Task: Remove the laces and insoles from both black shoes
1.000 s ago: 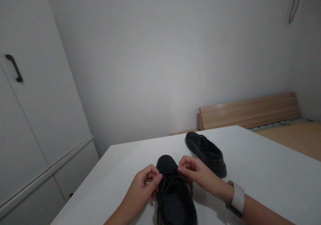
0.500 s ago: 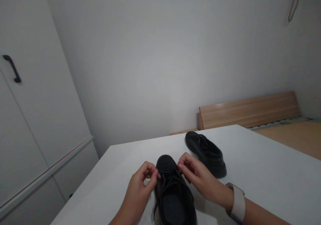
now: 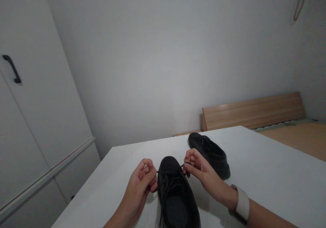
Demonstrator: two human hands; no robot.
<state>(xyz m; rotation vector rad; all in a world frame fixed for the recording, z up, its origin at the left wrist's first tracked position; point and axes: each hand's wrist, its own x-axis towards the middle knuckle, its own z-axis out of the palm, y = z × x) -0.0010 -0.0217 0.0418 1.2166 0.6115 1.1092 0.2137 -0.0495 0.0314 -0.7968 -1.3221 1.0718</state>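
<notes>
A black lace-up shoe (image 3: 169, 163) stands on the white table in front of me, its toe pointing away and its opening towards me. My left hand (image 3: 144, 180) is closed in a pinch on a shoelace at the shoe's left side. On the right side, my right hand (image 3: 196, 165) pinches the lace too, with thumb and fingers pressed together. Between the two hands the black shoelace (image 3: 165, 171) runs taut across the lower eyelets. Another stretch of lace hangs loosely down the shoe's left side.
The matching black shoe (image 3: 215, 155) rests farther back on the white table (image 3: 267, 173), just beyond my right hand. At the left stands a white cabinet (image 3: 46, 85) with a dark handle. A wooden headboard (image 3: 254, 111) and bed lie behind the table at the right.
Both hands have moved outward and slightly up, away from the shoe's sides. Lace that was close against the shoe is now drawn out to each side.
</notes>
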